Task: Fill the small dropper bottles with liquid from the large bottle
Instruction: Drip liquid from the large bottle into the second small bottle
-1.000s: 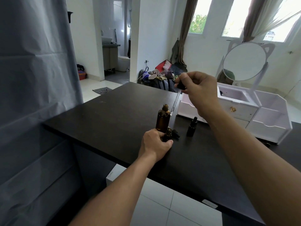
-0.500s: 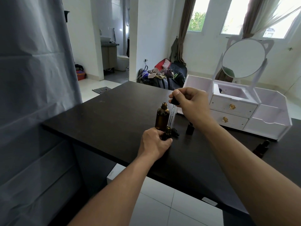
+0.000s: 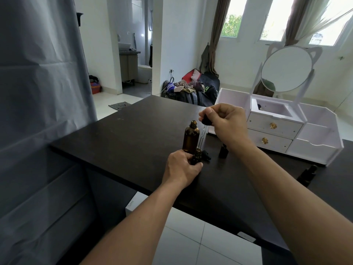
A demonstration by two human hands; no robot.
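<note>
A large amber bottle [image 3: 190,138] stands uncapped on the dark table [image 3: 133,138]. Just in front of it my left hand [image 3: 180,167] grips a small dark dropper bottle [image 3: 196,157], which stands upright on the table. My right hand [image 3: 224,120] pinches the black bulb of a glass dropper [image 3: 202,134]; its glass tube points down, with the tip just above the small bottle's mouth. A small black cap [image 3: 207,155] lies beside that bottle. Another small dark bottle [image 3: 223,151] stands under my right wrist, partly hidden.
A white vanity organiser [image 3: 298,138] with drawers and a round mirror occupies the table's back right. One more dark dropper bottle [image 3: 307,175] lies near the right edge. A grey curtain [image 3: 38,92] hangs at left. The table's front edge is close to my arms.
My right hand has come down and toward me with the dropper, from above the large bottle to the small bottle's mouth. My left hand has stayed on the small bottle.
</note>
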